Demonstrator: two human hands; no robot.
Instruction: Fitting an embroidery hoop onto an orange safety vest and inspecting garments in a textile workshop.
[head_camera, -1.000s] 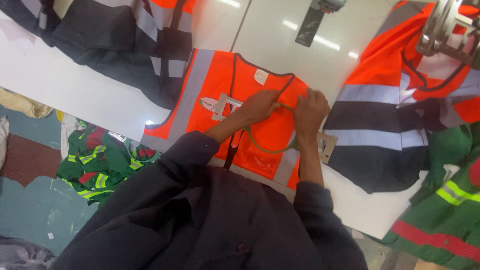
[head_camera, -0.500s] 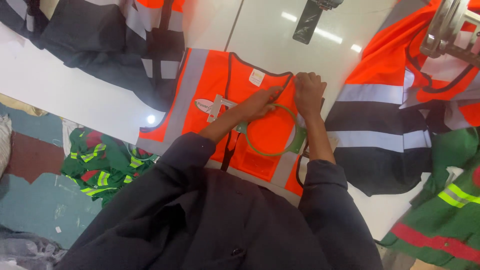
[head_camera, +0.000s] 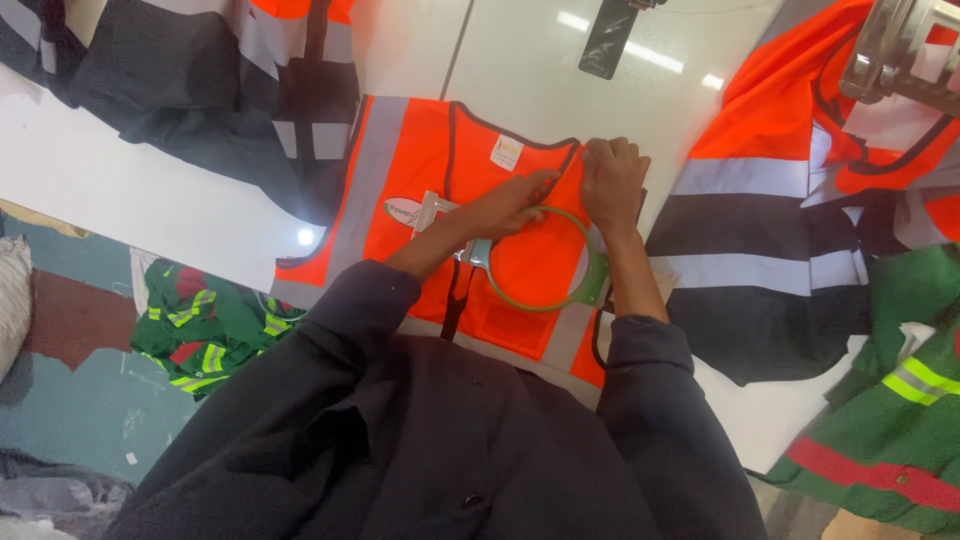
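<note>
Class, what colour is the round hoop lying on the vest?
Green hoop on the orange vest; head view.

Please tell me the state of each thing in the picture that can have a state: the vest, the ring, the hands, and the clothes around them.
Orange vest: lying flat on the white table.
Green hoop: lying on the vest, fabric inside it.
Left hand: flat, fingers on the hoop's rim.
Right hand: closed, pinching the vest fabric.
Green vests: heaped below the table.

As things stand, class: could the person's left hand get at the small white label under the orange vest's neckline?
Probably yes. The left hand lies flat on the orange vest by the green hoop, and the white label sits uncovered just above its fingers, with only bare fabric between.
</note>
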